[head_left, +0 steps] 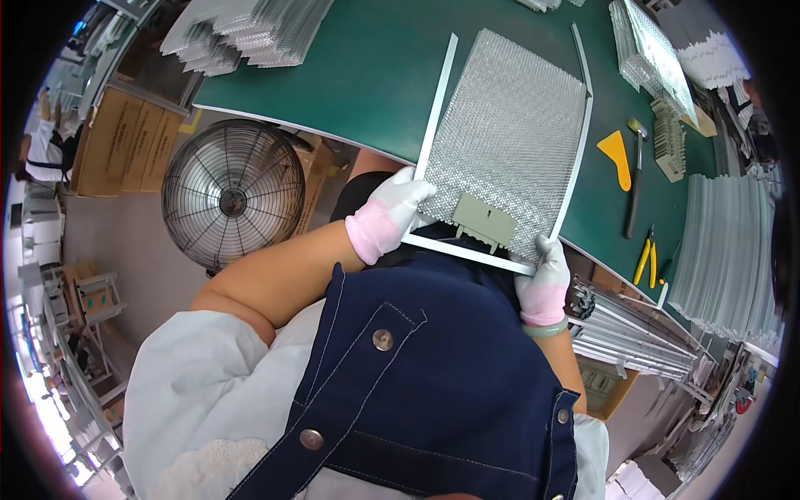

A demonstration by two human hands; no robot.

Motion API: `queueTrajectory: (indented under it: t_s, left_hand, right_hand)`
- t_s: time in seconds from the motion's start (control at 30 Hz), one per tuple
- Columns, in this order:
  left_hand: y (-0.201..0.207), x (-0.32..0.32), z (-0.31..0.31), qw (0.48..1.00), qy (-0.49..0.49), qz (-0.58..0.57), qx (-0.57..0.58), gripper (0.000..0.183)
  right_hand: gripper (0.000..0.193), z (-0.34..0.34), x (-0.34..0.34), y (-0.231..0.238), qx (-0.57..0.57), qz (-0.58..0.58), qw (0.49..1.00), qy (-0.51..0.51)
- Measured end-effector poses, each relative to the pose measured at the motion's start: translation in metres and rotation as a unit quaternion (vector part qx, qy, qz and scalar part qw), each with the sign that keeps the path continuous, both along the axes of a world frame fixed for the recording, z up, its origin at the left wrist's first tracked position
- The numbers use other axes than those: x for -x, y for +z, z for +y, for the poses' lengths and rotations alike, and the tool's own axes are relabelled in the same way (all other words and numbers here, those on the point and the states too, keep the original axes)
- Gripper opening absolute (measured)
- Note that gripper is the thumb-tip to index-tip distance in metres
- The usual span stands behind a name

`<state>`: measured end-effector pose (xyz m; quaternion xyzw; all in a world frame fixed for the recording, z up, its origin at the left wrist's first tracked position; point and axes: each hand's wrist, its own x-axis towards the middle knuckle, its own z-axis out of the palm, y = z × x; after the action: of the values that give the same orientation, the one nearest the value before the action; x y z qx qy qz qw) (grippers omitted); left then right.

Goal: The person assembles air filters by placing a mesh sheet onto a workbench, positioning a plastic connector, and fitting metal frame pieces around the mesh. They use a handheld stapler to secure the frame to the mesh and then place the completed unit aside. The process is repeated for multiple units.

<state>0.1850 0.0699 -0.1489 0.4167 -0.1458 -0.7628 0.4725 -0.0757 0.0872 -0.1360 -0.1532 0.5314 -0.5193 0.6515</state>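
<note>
A silvery metal mesh panel [512, 125] lies partly on the green table and reaches over its near edge toward my lap. White frame strips [440, 104] run along its left, near and right sides; the far side shows no strip. My left hand [398, 202], in a white glove with a pink cuff, grips the frame near its near-left corner, thumb over the mesh. At the near-right corner my right hand [546, 277], gloved alike, is closed around the frame. A grey-green plastic piece with prongs [483, 221] sits at the mesh's near edge between my hands.
On the table's right lie an orange scraper [615, 158], a hammer [636, 179], yellow-handled pliers [646, 260] and stacked white strips [725, 258]. Mesh panels [258, 29] are piled far left. A black floor fan [233, 200] stands left, beside cardboard boxes [125, 142].
</note>
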Motion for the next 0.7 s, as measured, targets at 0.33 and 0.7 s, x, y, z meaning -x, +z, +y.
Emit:
queueTrajectory:
  t_s: [0.33,0.7]
  left_hand:
    - [0.010,-0.002,0.002,0.990,-0.005,-0.136,0.023,0.014]
    - [0.010,0.007,0.001,0.999,-0.001,-0.048,0.010,0.042]
  right_hand:
    - [0.023,-0.002,-0.004,-0.003,0.005,0.014,1.000,0.010]
    - [0.031,0.003,0.027,0.011,0.025,0.184,0.964,0.190]
